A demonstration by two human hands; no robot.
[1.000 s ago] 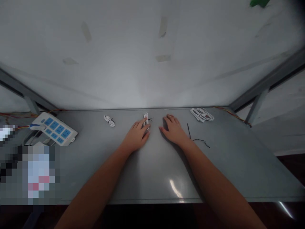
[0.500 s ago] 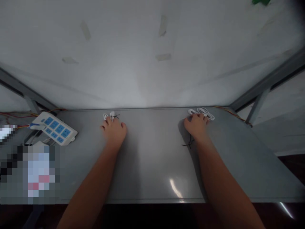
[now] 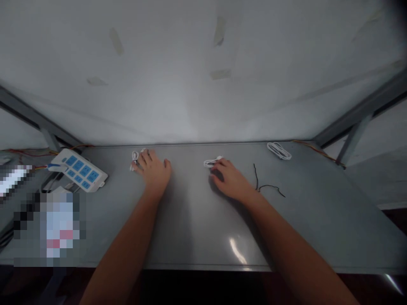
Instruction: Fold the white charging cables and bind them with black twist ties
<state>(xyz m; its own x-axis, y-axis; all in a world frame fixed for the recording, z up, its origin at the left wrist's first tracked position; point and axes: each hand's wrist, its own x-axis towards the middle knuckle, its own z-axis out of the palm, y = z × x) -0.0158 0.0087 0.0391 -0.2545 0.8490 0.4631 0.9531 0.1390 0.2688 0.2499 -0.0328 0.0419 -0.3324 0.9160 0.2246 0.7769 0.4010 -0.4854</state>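
Note:
My left hand [image 3: 154, 173] rests with spread fingers at the back left of the grey table [image 3: 197, 237], its fingertips over a small white cable bundle [image 3: 135, 157]. My right hand [image 3: 230, 178] is near the middle, thumb and fingers curled at a coiled white cable [image 3: 209, 163] and closed on its right end. Another coiled white cable [image 3: 279, 151] lies at the back right. Thin black ties [image 3: 269, 186] lie on the table beside my right forearm.
A white power strip with blue sockets [image 3: 83, 170] sits at the left, with a plug in it. Red and yellow wires [image 3: 313, 149] run along the back right corner. A pale wall [image 3: 178, 84] stands behind the table. A pixelated patch covers the lower left.
My right hand has moved left from the back right to the middle, along with one coiled cable. The other coil stays behind. My left hand has spread over its bundle.

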